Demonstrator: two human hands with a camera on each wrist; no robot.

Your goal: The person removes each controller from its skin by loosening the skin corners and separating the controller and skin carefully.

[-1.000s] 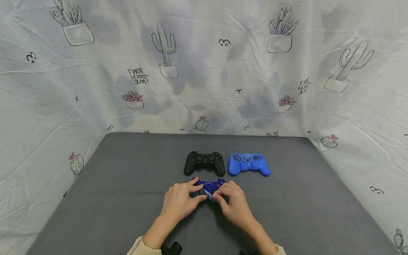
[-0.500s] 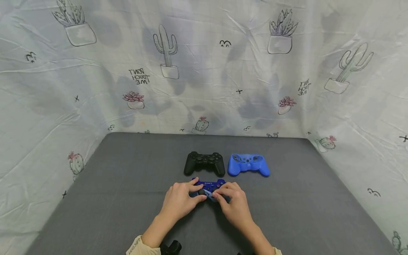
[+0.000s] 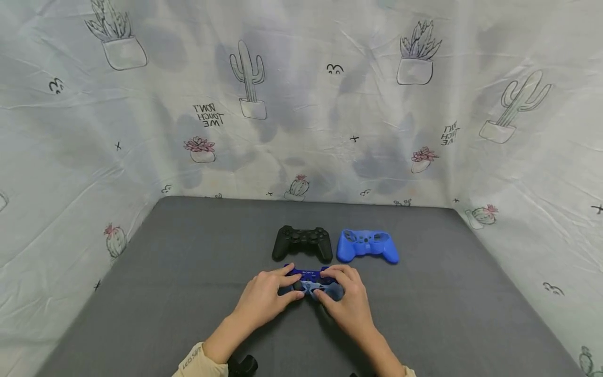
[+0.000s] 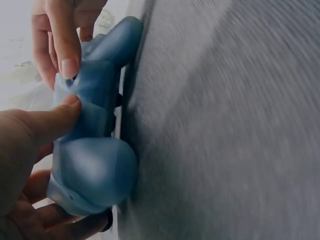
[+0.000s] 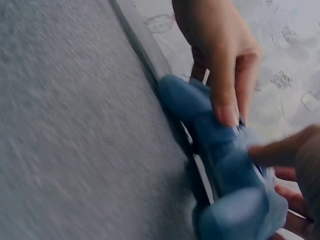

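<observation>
Here both hands work one blue pad [image 3: 311, 280] at the near middle of the grey mat [image 3: 179, 272]. Left hand [image 3: 266, 296] grips its left end, fingers curled round, thumb pressed on the pale skin [image 4: 92, 165] stretched over the pad. Right hand [image 3: 346, 298] grips the right end, fingers curled, pinching that skin. Just beyond lie a black pad [image 3: 302, 242] and, beside it on the right, an empty blue cover [image 3: 368, 245], apart from each other. Cactus-print cloth [image 3: 301, 104] walls the mat.
</observation>
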